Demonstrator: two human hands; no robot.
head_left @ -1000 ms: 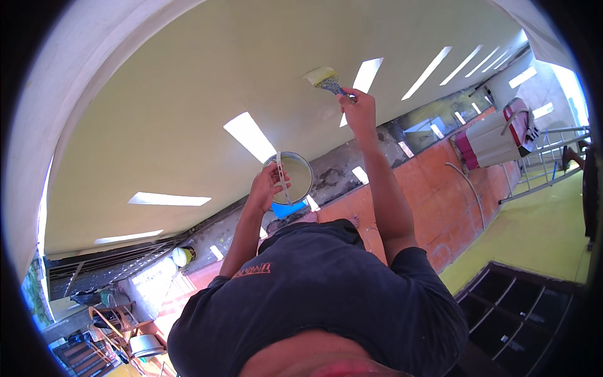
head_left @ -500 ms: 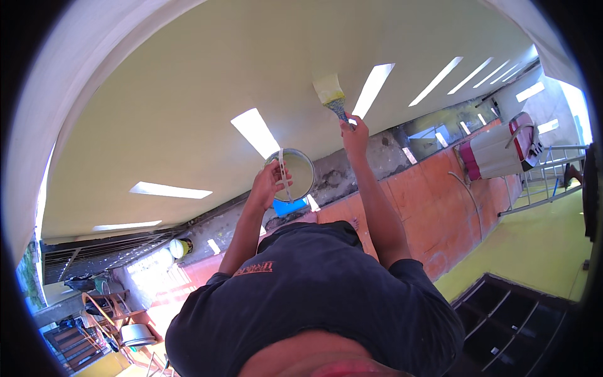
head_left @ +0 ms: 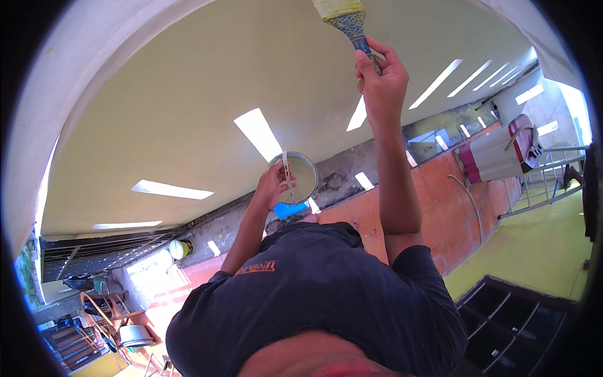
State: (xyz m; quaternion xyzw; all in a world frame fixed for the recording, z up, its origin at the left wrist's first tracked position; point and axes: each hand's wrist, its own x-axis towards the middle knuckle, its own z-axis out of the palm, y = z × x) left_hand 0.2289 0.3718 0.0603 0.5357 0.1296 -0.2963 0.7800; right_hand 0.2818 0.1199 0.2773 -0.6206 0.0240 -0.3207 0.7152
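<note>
My right hand grips a wide paintbrush by its blue patterned handle, raised high in front of the pale yellow-green wall. Yellowish paint coats the bristles, whose tips run to the top of the view; whether they touch the wall I cannot tell. Lower and to the left, a round paint pail hangs from my left hand. The fingers of that hand are curled round the pail's pale strap handle. Pale paint shows inside the pail.
A blue object lies on the floor below the pail. At right stand a white and pink appliance and a metal frame. To the left are a white-and-yellow bucket and a wooden chair near a grey pot.
My right hand and the paintbrush have moved up and slightly right, and look larger. The pail in my left hand has shifted only slightly right and down.
</note>
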